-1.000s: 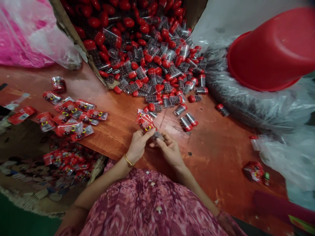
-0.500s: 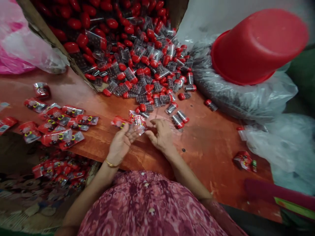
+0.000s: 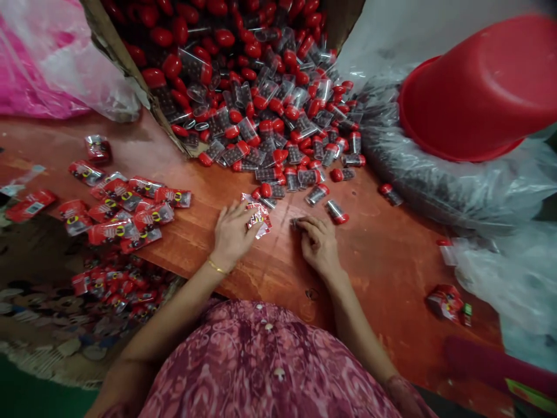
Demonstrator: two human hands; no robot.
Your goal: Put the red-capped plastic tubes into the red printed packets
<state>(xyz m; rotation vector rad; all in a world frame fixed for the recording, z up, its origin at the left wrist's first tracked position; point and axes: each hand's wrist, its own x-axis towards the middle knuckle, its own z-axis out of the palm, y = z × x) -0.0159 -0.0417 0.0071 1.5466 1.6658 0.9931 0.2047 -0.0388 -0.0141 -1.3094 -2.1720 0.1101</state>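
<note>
My left hand [image 3: 230, 233] lies on the red-brown table [image 3: 383, 255] with its fingers resting on a small stack of red printed sachets [image 3: 258, 217]. My right hand [image 3: 319, 244] is curled, fingertips pinched on a small clear tube [image 3: 296, 222] lying on the table. Just beyond it lies a loose clear tube with a red cap [image 3: 336, 211]. A big heap of the same red-capped tubes [image 3: 270, 104] spills out of a tipped cardboard box [image 3: 130, 69] toward my hands.
Filled red sachets [image 3: 126, 209] lie spread at the left, with more [image 3: 117, 287] below the table edge. An upturned red basin [image 3: 474, 87] rests on clear plastic bags [image 3: 456, 186] at the right. A pink bag [image 3: 47, 69] sits far left. A small red pack [image 3: 446, 302] lies near right.
One packed sachet left my left hand toward the left pile. Both hands dropped from in front of me onto the table; the left now rests on the sachets, the right on a tube.
</note>
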